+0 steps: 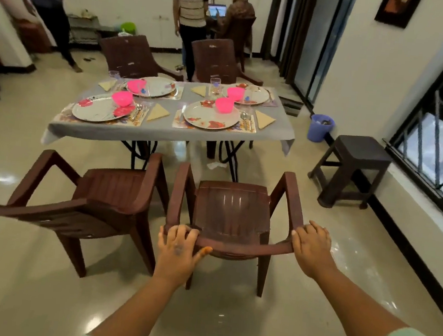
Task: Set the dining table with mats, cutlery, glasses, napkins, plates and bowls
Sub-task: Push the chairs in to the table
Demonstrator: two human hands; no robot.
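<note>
Beyond the brown plastic armchair [233, 218] lies the grey-clothed table [164, 129]; my left hand [179, 248] and right hand [311, 247] grip its backrest.

A single head-worn wide-angle view looks forward and down. The brown chair [233, 218] lies close below. The bench [164, 131] stands beyond that chair.

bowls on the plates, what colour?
Bright pink bowls, all four alike; head view shows them clearly.
</note>
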